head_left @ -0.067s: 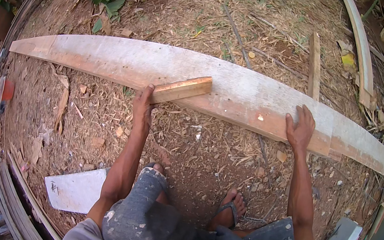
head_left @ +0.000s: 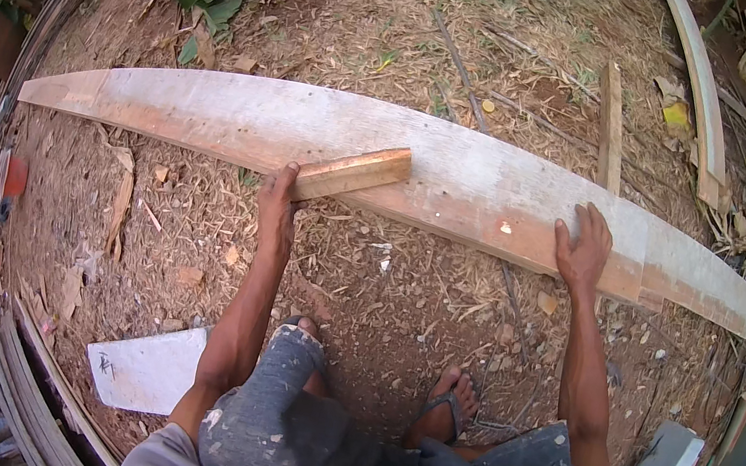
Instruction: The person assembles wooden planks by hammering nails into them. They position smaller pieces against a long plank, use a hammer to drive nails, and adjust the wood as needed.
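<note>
A long wooden plank, whitish on top with a bare orange-brown strip along its near edge, lies across in front of me. My left hand is closed round the near end of a short wooden block. That block slants over the plank, its far end pointing up and to the right. Toward the plank's right part, my right hand rests flat on the board, fingers stretched out and thumb apart.
A short timber reaches under the plank at the right, and another long board lies beyond it. A white panel offcut lies by my left leg. Long strips are stacked at lower left. Wood shavings litter the ground.
</note>
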Demonstrator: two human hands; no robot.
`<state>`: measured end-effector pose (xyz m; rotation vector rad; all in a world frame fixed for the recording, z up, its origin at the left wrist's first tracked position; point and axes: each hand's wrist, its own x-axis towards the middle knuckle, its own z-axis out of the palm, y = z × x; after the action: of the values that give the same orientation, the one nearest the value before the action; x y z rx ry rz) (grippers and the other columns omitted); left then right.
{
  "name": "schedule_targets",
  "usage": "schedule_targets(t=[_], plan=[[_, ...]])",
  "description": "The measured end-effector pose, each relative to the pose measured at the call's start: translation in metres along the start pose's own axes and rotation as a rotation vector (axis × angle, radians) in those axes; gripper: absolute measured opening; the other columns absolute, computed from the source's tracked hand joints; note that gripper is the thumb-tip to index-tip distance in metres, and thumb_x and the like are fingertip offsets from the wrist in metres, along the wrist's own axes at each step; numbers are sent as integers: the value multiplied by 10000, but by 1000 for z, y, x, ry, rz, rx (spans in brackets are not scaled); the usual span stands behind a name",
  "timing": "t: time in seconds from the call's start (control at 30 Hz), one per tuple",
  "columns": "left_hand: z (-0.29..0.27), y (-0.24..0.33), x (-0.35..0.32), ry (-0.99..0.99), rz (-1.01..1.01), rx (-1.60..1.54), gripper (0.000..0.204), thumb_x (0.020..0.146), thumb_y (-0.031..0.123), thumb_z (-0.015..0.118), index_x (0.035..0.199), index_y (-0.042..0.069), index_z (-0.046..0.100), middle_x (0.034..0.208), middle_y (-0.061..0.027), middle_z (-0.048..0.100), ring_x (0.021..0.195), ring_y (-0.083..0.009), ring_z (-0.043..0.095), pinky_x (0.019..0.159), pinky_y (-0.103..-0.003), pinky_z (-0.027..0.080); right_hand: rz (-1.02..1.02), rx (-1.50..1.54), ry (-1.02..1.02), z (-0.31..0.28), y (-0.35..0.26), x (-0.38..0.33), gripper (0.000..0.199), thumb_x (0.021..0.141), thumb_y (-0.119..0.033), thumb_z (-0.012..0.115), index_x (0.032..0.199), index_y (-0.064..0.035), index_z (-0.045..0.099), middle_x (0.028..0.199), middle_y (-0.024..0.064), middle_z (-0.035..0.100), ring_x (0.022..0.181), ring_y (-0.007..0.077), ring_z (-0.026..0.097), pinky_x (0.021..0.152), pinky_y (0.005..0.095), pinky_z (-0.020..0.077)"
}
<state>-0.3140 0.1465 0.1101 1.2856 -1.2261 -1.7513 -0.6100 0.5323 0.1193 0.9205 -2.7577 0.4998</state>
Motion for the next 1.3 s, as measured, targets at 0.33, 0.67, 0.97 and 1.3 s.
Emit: schedule_targets(t=[0.33, 0.67, 0.97, 1.3], plan=[[9, 12, 0, 22, 48, 83, 498, 873, 535, 663, 950, 46, 615, 727, -16, 502, 666, -116, 520, 527, -284, 445, 31, -31, -2, 1, -1, 7, 488, 893, -354, 650, 1266, -45, 593, 1383, 182, 513, 1306, 364, 429, 1110, 465, 300], [5, 14, -5, 17, -363, 98, 552, 867, 676, 577, 878, 125, 601, 593, 39, 417, 456, -90, 300, 418, -254, 229, 39, -19, -2, 1, -1, 8, 499, 888, -358, 645, 1262, -33, 586, 1380, 194, 507, 1305, 373, 418, 1106, 476, 296], [1, 15, -3, -21, -346, 112, 464, 883, 607, 598, 871, 144, 572, 572, 43, 421, 431, -91, 319, 413, -252, 273, 42, -6, 2, 1, -4, 8, 495, 884, -359, 646, 1247, -26, 596, 1371, 192, 516, 1295, 374, 429, 1103, 475, 298], [2, 2, 0, -2, -290, 133, 496, 897, 596, 583, 979, 108, 610, 673, 4, 550, 478, -71, 456, 388, -214, 298, 41, 4, 6, 0, -2, 9, 508, 876, -384, 642, 1224, -14, 615, 1368, 198, 519, 1303, 377, 419, 1105, 479, 289]])
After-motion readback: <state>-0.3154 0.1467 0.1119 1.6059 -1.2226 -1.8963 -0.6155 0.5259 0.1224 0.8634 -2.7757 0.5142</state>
